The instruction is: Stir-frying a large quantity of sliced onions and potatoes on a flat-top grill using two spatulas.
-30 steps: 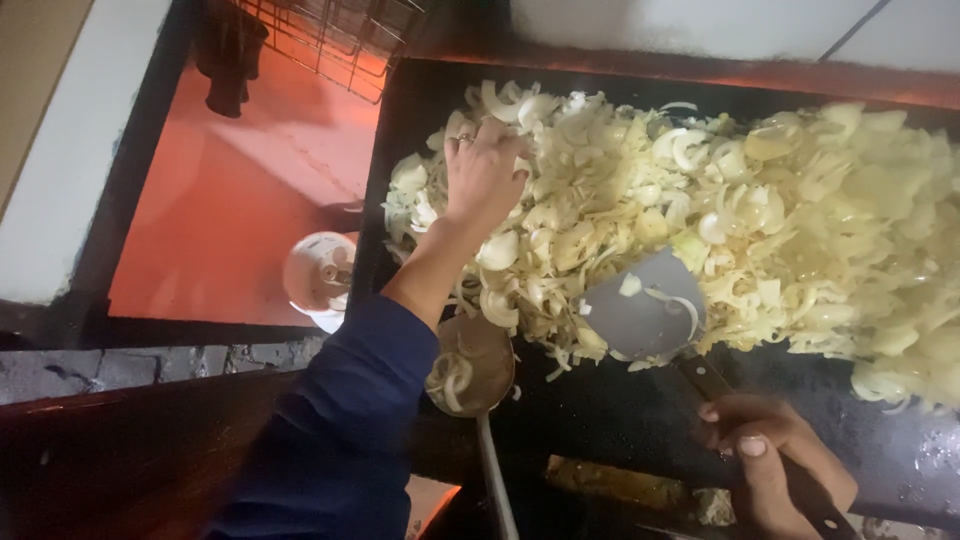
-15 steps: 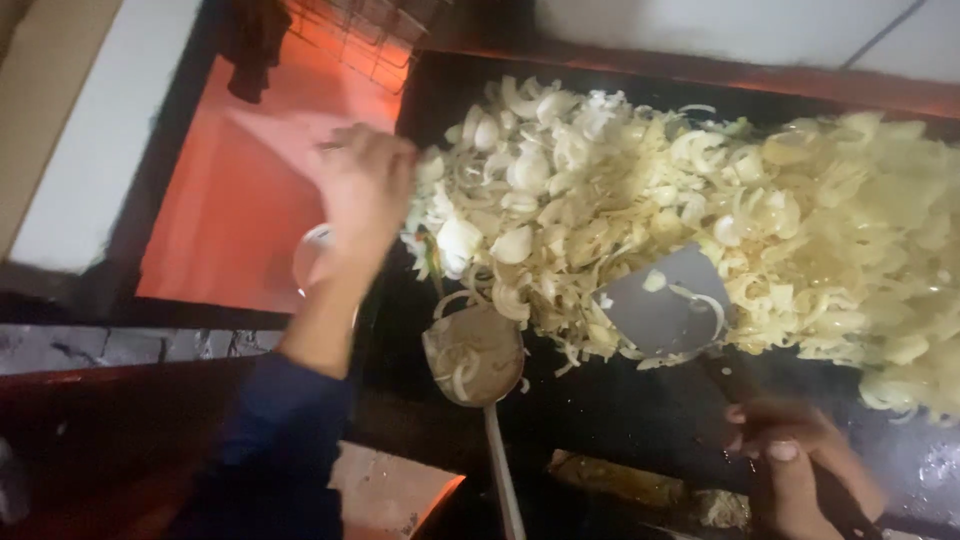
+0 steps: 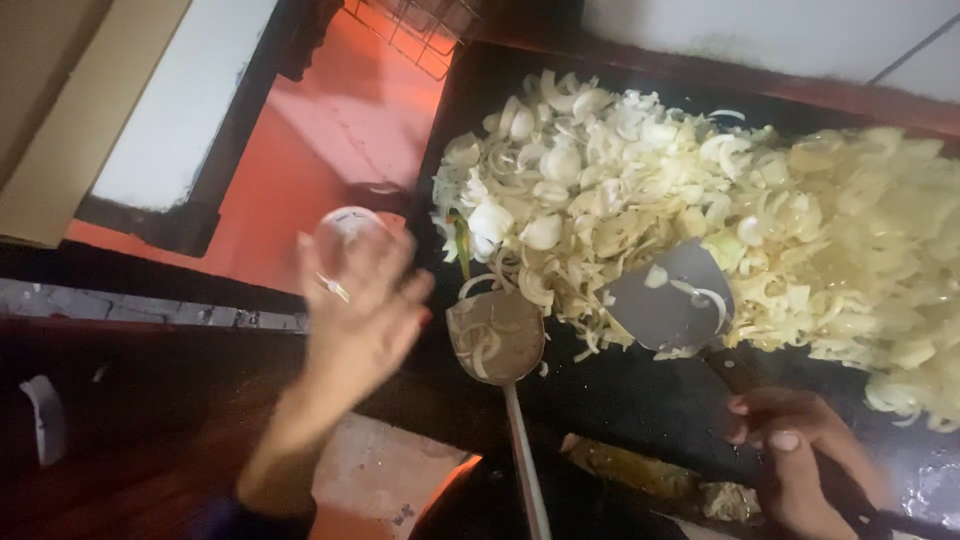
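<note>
Two hands are seen over a black griddle (image 3: 620, 400). Left hand (image 3: 362, 305) is raised off the griddle's left edge, blurred, fingers spread and loose, nothing gripped; a small round whitish bowl (image 3: 345, 228) is partly hidden just behind the fingertips, contact cannot be told. Right hand (image 3: 795, 455) is clenched around the dark handle of a flat metal spatula (image 3: 668, 298), whose blade is laid against the near edge of a large heap of sliced onions (image 3: 700, 190). The heap is spread across the griddle's far and right side. A round ladle (image 3: 496, 338) with a few onion strips in it is rested on the griddle between the hands, handle pointed toward the camera, untouched. An orange-red surface (image 3: 320, 150) is seen left of the griddle.
</note>
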